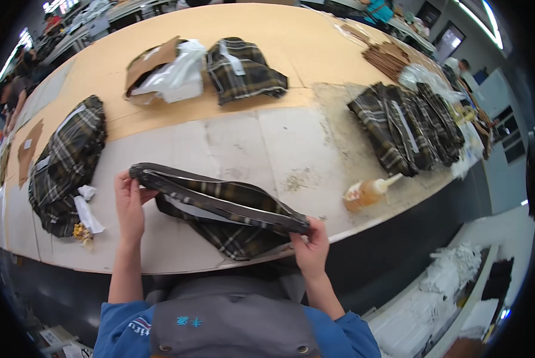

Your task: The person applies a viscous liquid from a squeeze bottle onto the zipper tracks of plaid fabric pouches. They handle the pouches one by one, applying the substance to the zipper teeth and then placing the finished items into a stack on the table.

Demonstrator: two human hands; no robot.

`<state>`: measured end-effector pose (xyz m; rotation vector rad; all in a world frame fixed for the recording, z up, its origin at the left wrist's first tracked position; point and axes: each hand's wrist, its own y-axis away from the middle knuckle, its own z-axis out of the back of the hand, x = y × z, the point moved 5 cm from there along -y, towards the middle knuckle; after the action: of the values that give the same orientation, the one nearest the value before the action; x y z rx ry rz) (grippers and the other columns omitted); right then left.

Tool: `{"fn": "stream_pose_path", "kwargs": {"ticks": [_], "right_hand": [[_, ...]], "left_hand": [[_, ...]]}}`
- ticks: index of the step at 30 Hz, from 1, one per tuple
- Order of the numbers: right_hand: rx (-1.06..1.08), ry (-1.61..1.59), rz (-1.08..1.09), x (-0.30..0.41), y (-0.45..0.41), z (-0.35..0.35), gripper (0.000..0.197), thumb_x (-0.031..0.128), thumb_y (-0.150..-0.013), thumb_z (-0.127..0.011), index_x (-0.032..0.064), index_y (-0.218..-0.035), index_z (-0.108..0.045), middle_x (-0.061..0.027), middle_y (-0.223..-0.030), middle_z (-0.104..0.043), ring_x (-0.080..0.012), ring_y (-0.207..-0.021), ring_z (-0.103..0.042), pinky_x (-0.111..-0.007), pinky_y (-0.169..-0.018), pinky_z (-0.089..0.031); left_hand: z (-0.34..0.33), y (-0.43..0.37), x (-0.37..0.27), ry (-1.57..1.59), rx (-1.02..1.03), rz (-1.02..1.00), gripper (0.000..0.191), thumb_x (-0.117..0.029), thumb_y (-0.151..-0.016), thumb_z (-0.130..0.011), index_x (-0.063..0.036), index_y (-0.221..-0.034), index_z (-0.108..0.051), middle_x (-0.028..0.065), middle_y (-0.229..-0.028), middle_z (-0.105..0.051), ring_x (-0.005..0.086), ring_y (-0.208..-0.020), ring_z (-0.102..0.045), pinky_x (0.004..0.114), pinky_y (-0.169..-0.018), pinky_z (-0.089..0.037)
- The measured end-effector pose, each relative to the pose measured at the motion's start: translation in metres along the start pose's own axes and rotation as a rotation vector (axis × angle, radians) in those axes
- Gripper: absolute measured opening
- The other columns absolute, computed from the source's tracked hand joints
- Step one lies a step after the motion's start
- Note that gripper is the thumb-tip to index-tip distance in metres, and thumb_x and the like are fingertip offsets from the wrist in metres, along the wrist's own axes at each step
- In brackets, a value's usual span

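Observation:
A dark plaid fabric piece with a long banded opening point(245, 239) is stretched between my two hands above the near edge of the table. My left hand point(132, 201) pinches the upper left end of its dark band. At the lower right end, my right hand point(311, 246) grips the same band between thumb and fingers. The opening gapes in the middle and shows plaid cloth inside. Part of a white strip shows below the band. The lower part of the cloth hangs down onto the table edge.
On the pale table point(231, 147) lie a plaid bundle point(70, 165) at left, another plaid piece point(245, 71) and brown paper with white plastic point(169, 76) at the back. Folded plaid pieces point(401, 129) and a glue-like squeeze bottle point(366, 194) lie at right. People work beyond.

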<state>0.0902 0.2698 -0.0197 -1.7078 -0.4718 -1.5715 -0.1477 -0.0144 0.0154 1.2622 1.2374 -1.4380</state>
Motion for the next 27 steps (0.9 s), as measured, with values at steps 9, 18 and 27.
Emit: {"fn": "stream_pose_path", "kwargs": {"ticks": [9, 18, 27], "right_hand": [[0.040, 0.033, 0.046, -0.004, -0.001, 0.002, 0.027, -0.007, -0.072, -0.060, 0.0046, -0.096, -0.054, -0.0087, -0.099, -0.061, -0.0118, -0.073, -0.055, -0.022, -0.061, -0.044], [0.114, 0.010, 0.136, -0.001, -0.003, 0.003, 0.026, -0.012, -0.071, -0.055, 0.0046, -0.090, -0.049, -0.0128, -0.098, -0.059, -0.0176, -0.082, -0.057, -0.025, -0.069, -0.045], [0.190, 0.071, 0.241, 0.002, -0.001, -0.001, 0.029, -0.018, -0.067, -0.050, 0.0049, -0.085, -0.047, -0.0162, -0.096, -0.058, -0.0224, -0.087, -0.057, -0.029, -0.076, -0.046]], "left_hand": [[0.000, 0.006, 0.023, -0.057, -0.002, 0.072, 0.015, -0.021, -0.096, -0.038, -0.0091, -0.106, -0.040, 0.0008, -0.095, -0.055, 0.0072, -0.077, -0.059, 0.021, -0.066, -0.050], [-0.003, 0.007, 0.026, 0.001, -0.011, 0.097, 0.011, -0.015, -0.096, -0.037, -0.0071, -0.102, -0.040, 0.0018, -0.091, -0.054, 0.0090, -0.079, -0.058, 0.023, -0.069, -0.050], [-0.001, 0.006, 0.036, 0.069, -0.027, 0.106, 0.011, -0.017, -0.095, -0.041, -0.0081, -0.101, -0.042, 0.0007, -0.091, -0.054, 0.0077, -0.077, -0.057, 0.022, -0.067, -0.048]]}}
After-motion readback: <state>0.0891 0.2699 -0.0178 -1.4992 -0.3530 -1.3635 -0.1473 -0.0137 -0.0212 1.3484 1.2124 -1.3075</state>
